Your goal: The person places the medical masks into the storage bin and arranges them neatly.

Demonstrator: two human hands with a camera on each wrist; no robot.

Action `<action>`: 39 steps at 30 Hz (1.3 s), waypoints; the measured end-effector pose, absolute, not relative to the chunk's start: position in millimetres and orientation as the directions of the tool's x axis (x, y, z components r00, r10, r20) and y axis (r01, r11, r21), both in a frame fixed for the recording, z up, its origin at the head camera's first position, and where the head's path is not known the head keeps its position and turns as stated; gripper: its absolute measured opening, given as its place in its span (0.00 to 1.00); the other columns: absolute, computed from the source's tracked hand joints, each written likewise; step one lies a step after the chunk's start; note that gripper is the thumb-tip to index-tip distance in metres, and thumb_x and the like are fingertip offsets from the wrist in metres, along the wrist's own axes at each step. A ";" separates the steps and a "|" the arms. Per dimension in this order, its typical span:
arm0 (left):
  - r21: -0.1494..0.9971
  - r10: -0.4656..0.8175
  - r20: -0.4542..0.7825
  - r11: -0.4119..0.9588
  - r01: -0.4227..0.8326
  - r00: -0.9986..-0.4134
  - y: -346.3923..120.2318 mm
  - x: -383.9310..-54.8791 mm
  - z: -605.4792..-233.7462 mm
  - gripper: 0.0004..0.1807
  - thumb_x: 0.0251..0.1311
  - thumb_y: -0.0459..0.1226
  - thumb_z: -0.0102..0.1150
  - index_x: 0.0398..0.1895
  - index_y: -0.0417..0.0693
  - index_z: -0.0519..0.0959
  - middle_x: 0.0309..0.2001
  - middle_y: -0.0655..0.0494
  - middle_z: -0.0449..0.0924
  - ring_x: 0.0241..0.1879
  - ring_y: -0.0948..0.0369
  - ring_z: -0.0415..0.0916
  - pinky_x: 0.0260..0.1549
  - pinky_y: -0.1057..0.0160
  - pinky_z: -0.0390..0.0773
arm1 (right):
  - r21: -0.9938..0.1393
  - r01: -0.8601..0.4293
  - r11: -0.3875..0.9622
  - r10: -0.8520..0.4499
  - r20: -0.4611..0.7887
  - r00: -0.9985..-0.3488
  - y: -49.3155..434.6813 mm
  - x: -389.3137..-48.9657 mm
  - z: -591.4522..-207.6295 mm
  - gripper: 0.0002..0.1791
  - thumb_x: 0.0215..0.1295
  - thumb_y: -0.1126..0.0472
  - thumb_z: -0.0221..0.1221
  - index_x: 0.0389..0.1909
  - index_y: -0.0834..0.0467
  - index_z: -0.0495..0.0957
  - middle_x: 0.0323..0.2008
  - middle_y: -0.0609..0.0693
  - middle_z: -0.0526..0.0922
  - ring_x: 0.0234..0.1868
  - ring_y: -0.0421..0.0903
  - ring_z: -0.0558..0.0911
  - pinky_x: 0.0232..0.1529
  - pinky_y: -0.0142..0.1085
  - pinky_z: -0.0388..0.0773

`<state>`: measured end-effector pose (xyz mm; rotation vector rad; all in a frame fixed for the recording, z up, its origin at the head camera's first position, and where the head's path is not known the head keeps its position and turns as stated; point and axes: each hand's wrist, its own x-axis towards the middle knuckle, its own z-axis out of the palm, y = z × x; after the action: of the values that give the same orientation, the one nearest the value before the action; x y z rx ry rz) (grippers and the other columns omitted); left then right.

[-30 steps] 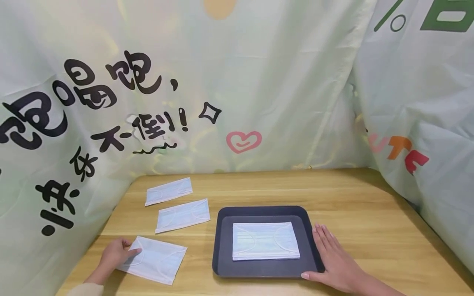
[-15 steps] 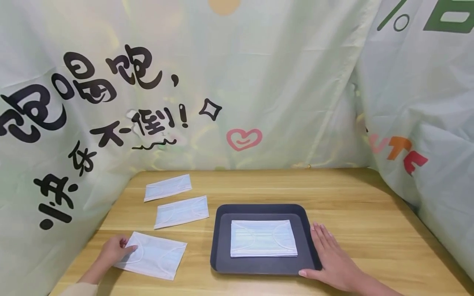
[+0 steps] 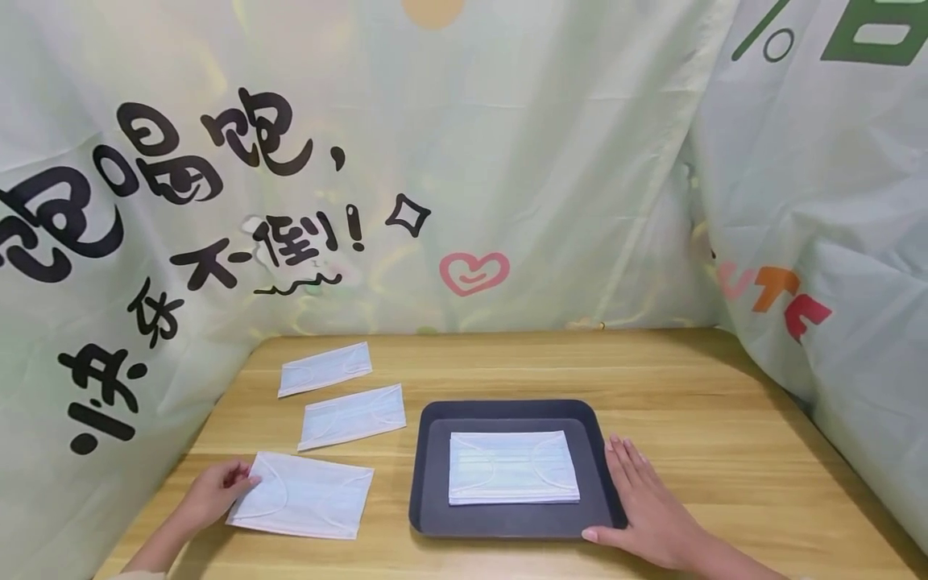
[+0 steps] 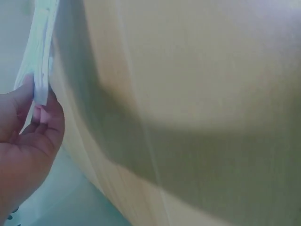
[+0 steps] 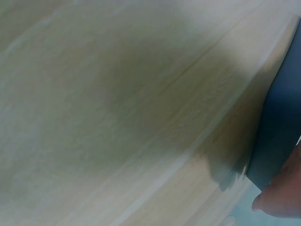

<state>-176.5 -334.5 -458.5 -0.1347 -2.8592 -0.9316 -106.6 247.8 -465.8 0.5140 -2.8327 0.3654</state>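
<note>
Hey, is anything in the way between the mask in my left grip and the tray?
Nothing visible: only tabletop separates the mask in your left grip from the tray. Two other masks lie farther back, off that line; the tray's raised rim may need clearing.

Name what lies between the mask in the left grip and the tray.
In the head view, only bare wooden tabletop separates the held mask from the tray.

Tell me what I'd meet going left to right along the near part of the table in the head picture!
Bare left hand → pale blue, rectangular, cloth-like mask → dark grey, rectangular tray → bare right hand.
</note>
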 end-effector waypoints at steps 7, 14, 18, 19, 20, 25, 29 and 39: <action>0.654 -0.079 -0.035 0.752 -0.083 -0.996 -328.4 -178.2 -441.4 0.13 0.60 0.35 0.58 0.40 0.29 0.77 0.27 0.57 0.74 0.26 0.72 0.63 0.25 0.71 0.68 | -0.209 -0.362 0.908 -0.305 0.261 -0.916 247.0 -106.8 -466.4 0.61 0.46 0.30 0.60 0.68 0.70 0.51 0.67 0.70 0.55 0.74 0.52 0.40 0.63 0.18 0.17; 0.778 -0.137 -0.197 0.581 -0.239 -0.971 -319.7 -174.9 -431.5 0.19 0.61 0.40 0.57 0.44 0.30 0.75 0.28 0.66 0.74 0.29 0.73 0.66 0.30 0.73 0.71 | -0.238 -0.344 0.908 -0.294 0.224 -0.929 246.0 -107.2 -463.9 0.61 0.46 0.30 0.59 0.68 0.70 0.51 0.68 0.70 0.54 0.71 0.61 0.52 0.62 0.17 0.17; 0.843 -0.115 -0.259 0.457 -0.283 -0.959 -317.9 -175.0 -430.7 0.12 0.62 0.40 0.56 0.41 0.39 0.77 0.30 0.69 0.73 0.31 0.74 0.68 0.32 0.75 0.74 | -0.243 -0.340 0.909 -0.292 0.211 -0.933 246.3 -107.9 -464.3 0.60 0.47 0.29 0.58 0.68 0.70 0.51 0.68 0.70 0.53 0.71 0.62 0.52 0.62 0.18 0.17; 0.864 -0.105 -0.274 0.410 -0.293 -0.956 -316.8 -175.1 -431.4 0.09 0.62 0.39 0.56 0.40 0.42 0.77 0.30 0.69 0.73 0.31 0.74 0.69 0.33 0.75 0.75 | -0.246 -0.341 0.907 -0.293 0.211 -0.933 246.5 -108.0 -464.4 0.60 0.48 0.30 0.58 0.68 0.70 0.50 0.68 0.70 0.53 0.71 0.62 0.52 0.62 0.17 0.17; 0.883 -0.088 -0.288 0.361 -0.300 -0.953 -315.7 -175.3 -432.3 0.06 0.62 0.38 0.55 0.38 0.45 0.77 0.29 0.70 0.73 0.31 0.74 0.70 0.33 0.75 0.75 | -0.247 -0.342 0.907 -0.293 0.213 -0.932 246.6 -107.9 -464.4 0.60 0.48 0.30 0.58 0.68 0.70 0.50 0.68 0.70 0.53 0.71 0.62 0.52 0.62 0.17 0.17; 0.928 -0.009 -0.324 0.191 -0.320 -0.946 -302.5 -174.4 -435.8 0.03 0.64 0.34 0.52 0.34 0.52 0.76 0.28 0.68 0.75 0.30 0.72 0.73 0.33 0.73 0.77 | -0.249 -0.350 0.903 -0.298 0.224 -0.928 247.4 -107.5 -464.9 0.59 0.48 0.31 0.59 0.68 0.71 0.50 0.68 0.71 0.53 0.71 0.61 0.50 0.62 0.17 0.17; 0.929 0.003 -0.341 0.151 -0.336 -0.940 -285.0 -175.6 -435.4 0.03 0.64 0.34 0.51 0.36 0.50 0.75 0.28 0.66 0.75 0.29 0.71 0.73 0.32 0.73 0.77 | -0.249 -0.349 0.904 -0.296 0.228 -0.928 248.5 -107.0 -465.6 0.60 0.49 0.31 0.59 0.68 0.70 0.50 0.68 0.70 0.53 0.72 0.60 0.49 0.62 0.17 0.17; 0.932 -0.057 -0.358 0.038 -0.361 -0.932 -238.7 -174.8 -439.3 0.03 0.64 0.33 0.50 0.38 0.45 0.73 0.27 0.65 0.74 0.28 0.71 0.74 0.30 0.74 0.77 | -0.219 -0.374 0.901 -0.306 0.287 -0.908 248.5 -107.4 -470.4 0.60 0.46 0.30 0.60 0.67 0.71 0.52 0.67 0.70 0.56 0.74 0.49 0.38 0.64 0.18 0.18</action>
<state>-174.8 -238.7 -439.3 0.4971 -2.4110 -2.2956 -107.4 248.5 -470.4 0.5124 -2.8198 0.3957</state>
